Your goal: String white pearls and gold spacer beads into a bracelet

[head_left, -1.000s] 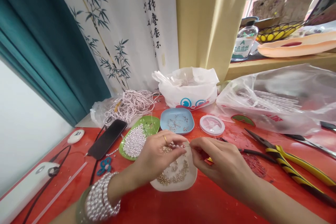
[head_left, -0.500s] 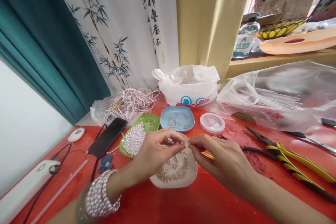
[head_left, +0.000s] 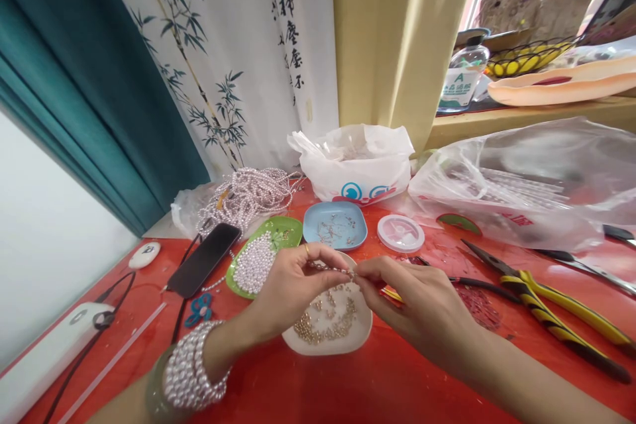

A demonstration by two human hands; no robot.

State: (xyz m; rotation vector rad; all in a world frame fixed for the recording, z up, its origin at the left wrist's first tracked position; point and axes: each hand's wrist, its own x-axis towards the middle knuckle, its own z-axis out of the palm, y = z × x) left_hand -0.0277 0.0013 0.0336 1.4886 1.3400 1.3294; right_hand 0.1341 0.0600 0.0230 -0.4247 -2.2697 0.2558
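Above the white dish [head_left: 325, 346] my hands meet fingertip to fingertip. My left hand [head_left: 291, 281] is closed in a pinch on a thin beaded strand [head_left: 322, 267], which runs under its fingers. Thumb and forefinger of my right hand [head_left: 420, 301] pinch the end of that strand; the exact piece between the tips is too small to tell. Gold beads [head_left: 330, 326] lie in the dish below. Under my right palm shows a yellow and red handle [head_left: 391, 293]; whether the hand holds it, I cannot tell. Several pearl strands [head_left: 191, 368] circle my left wrist, beside a bangle [head_left: 159, 384].
Behind the hands are a green tray [head_left: 252, 265] of white pearls, a blue tray [head_left: 335, 245] of small metal pieces and a round lidded box [head_left: 400, 234]. Yellow-black pliers [head_left: 539, 301] lie right. A phone [head_left: 203, 260] and heaped pearl strings [head_left: 248, 195] are left; plastic bags [head_left: 355, 165] stand behind.
My right fingertips have moved slightly left, closer to the left ones at the strand's end. The trays and tools stay where they were; the view has shifted a little.
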